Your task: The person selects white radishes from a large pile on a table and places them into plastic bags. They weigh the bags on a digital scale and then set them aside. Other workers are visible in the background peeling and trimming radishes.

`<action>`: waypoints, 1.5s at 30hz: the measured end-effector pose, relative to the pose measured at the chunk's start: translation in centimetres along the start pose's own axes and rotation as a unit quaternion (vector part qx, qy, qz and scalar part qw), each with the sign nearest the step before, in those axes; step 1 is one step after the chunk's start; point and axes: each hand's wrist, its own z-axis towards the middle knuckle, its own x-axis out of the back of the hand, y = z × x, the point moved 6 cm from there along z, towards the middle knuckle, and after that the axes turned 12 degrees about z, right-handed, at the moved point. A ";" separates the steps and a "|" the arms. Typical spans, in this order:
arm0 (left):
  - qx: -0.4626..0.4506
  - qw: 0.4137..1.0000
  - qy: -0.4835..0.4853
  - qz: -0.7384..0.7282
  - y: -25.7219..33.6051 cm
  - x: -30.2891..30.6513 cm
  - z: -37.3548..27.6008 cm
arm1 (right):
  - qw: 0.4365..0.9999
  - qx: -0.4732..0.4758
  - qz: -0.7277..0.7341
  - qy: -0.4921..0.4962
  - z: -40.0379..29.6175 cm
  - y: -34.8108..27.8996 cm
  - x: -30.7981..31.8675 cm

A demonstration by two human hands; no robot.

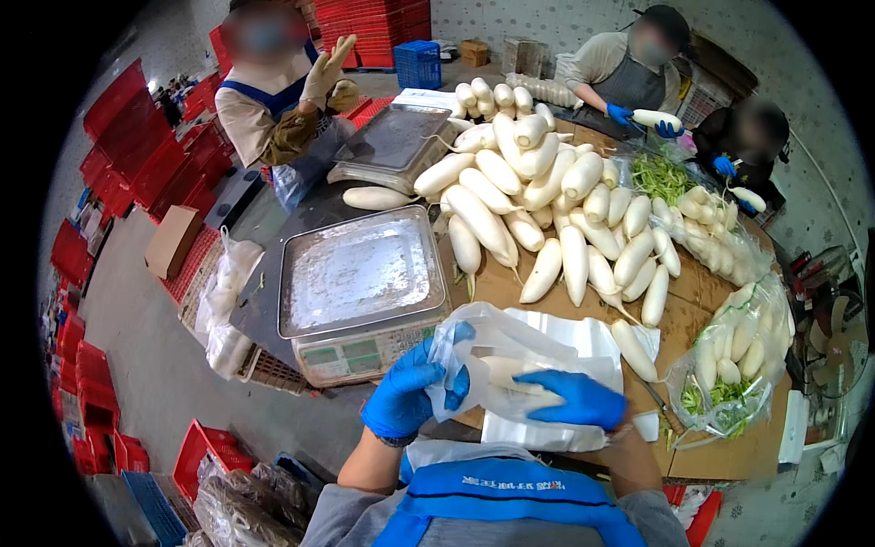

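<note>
My left hand, in a blue glove, pinches the rim of a translucent plastic bag and holds its mouth up. A white radish lies at the bag, partly seen through the film. Over this radish is my right hand, also blue-gloved and blurred, its fingers along the radish's side. How far the radish reaches inside the bag is hard to tell. Beneath both hands lies a stack of flat white bags. A single radish rests just right of the stack, beside a knife.
A large heap of white radishes covers the cardboard-topped table. At left stand a scale with a metal pan and a second scale. A bag of radishes and greens sits at right. Three co-workers stand around the table.
</note>
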 end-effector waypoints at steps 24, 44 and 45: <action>-0.083 0.996 -0.005 0.039 0.0 2.4 -2.1 | 0.822 -0.307 -0.246 0.413 -11.5 21.4 14.8; 0.004 0.999 -0.036 -0.003 -0.6 0.4 -0.3 | 0.713 0.455 0.508 0.167 -10.7 -3.6 11.8; 0.003 0.999 -0.038 -0.009 -0.4 0.3 -0.6 | 0.727 0.496 0.467 0.084 -9.1 -6.0 10.2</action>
